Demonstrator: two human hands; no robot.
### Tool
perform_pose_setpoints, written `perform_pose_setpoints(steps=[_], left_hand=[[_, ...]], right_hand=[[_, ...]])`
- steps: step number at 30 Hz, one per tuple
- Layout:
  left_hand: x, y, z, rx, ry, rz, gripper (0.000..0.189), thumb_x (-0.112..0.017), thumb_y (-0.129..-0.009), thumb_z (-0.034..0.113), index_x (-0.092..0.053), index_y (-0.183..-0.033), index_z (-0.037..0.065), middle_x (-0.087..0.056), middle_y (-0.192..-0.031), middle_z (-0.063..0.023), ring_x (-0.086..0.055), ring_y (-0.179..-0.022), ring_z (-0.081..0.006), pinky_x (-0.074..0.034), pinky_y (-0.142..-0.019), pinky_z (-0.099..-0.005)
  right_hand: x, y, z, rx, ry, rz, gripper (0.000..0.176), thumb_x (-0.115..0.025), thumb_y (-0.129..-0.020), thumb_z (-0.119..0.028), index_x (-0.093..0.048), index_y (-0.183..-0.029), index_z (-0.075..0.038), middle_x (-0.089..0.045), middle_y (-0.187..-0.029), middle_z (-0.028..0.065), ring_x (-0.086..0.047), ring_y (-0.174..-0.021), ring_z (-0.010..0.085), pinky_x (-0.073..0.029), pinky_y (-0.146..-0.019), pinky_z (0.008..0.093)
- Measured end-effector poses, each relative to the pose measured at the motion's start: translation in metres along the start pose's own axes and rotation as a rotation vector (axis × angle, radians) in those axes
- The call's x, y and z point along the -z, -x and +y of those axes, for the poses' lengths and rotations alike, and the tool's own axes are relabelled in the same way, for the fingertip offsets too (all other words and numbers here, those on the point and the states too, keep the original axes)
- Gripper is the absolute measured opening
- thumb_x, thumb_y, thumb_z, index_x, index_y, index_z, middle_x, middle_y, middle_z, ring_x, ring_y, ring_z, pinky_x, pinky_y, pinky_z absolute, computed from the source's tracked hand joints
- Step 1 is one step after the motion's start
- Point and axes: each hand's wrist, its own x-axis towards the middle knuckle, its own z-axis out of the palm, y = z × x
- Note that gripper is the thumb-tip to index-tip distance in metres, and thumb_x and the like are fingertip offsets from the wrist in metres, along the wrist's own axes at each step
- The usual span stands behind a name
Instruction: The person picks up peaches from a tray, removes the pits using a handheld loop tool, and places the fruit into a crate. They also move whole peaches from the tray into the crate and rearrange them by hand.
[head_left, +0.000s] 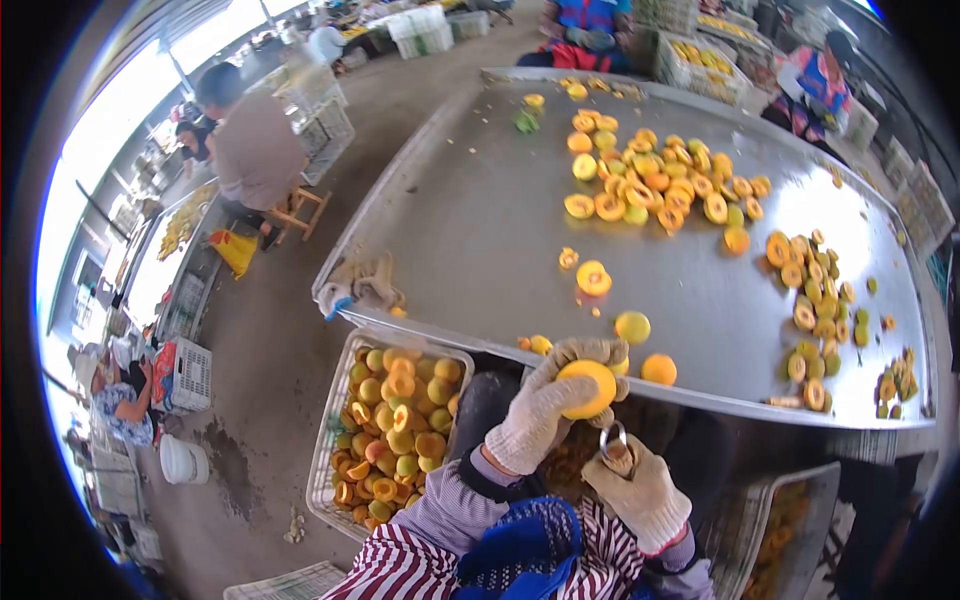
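Note:
My left hand (541, 412), in a pale work glove, is closed around a yellow peach (588, 391) close to the near edge of the metal table (450, 230). Just below and to the right, my gloved right hand (642, 497) grips a pitting knife with a round metal loop (622, 432). The loop points up toward the peach, its handle mostly hidden in the glove. Two whole peaches lie near the left hand: a greenish-yellow peach (632, 327) and an orange peach (658, 369). A cut peach half (593, 278) rests farther in.
Left of my lap stands a white crate (325, 440) full of peaches and halves. Another crate (745, 540) is at my right. Halves are heaped (660, 185) across the table; a cloth (362, 280) lies at its left corner. People work around nearby tables.

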Motion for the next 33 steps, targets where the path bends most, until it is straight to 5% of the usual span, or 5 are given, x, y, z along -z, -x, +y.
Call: perform_pose_setpoints(steps=[12,20,29,31,33], left_hand=[[-0.034,0.022,-0.032,-0.189,-0.183,0.002,0.041,-0.048,-0.107,0.037,-0.062,-0.124,0.001,-0.065,-0.116,-0.0123,-0.062,-0.101,-0.0181,-0.052,-0.092,-0.0334],[-0.045,0.017,-0.017,0.037,-0.599,-0.12,0.034,-0.051,-0.106,0.029,-0.067,-0.099,-0.001,-0.068,-0.09,-0.0053,-0.061,-0.082,-0.0118,-0.052,-0.077,-0.0268],[-0.056,0.02,-0.017,-0.608,-0.826,-0.443,0.027,-0.06,-0.099,0.03,-0.069,-0.095,0.005,-0.071,-0.093,-0.008,-0.07,-0.085,-0.0277,-0.054,-0.072,-0.0367],[-0.048,0.017,-0.027,-0.109,-0.014,-0.417,0.03,-0.056,-0.103,0.033,-0.067,-0.1,0.005,-0.069,-0.094,-0.0066,-0.069,-0.087,-0.0206,-0.052,-0.068,-0.0336],[-0.033,0.022,-0.015,0.043,-0.107,-0.053,0.048,-0.039,-0.109,0.041,-0.064,-0.104,0.0,-0.068,-0.107,-0.0104,-0.069,-0.092,-0.0203,-0.055,-0.076,-0.0386]], right_hand=[[-0.01,0.009,0.004,0.323,0.047,0.167,0.027,-0.073,-0.087,-0.023,-0.063,-0.1,-0.001,-0.067,-0.074,0.0163,-0.069,-0.069,0.0317,-0.054,-0.065,0.0368],[0.005,0.025,0.001,-0.114,-0.58,-0.265,0.019,-0.071,-0.088,-0.019,-0.062,-0.093,-0.004,-0.058,-0.059,0.0017,-0.051,-0.041,0.0116,-0.036,-0.037,0.0262],[-0.008,0.04,0.027,0.061,-1.203,-0.588,0.017,-0.069,-0.085,-0.014,-0.054,-0.086,-0.005,-0.046,-0.059,0.0033,-0.039,-0.04,0.0142,-0.029,-0.038,0.0285],[0.007,0.039,0.025,-0.003,-1.227,-0.808,0.02,-0.068,-0.084,-0.011,-0.051,-0.082,-0.001,-0.044,-0.053,0.0041,-0.038,-0.038,0.0154,-0.027,-0.037,0.0295],[0.017,0.031,0.025,0.034,-1.144,-1.055,0.021,-0.068,-0.085,-0.011,-0.05,-0.081,0.0,-0.045,-0.053,0.0038,-0.04,-0.038,0.0154,-0.028,-0.037,0.0285]])
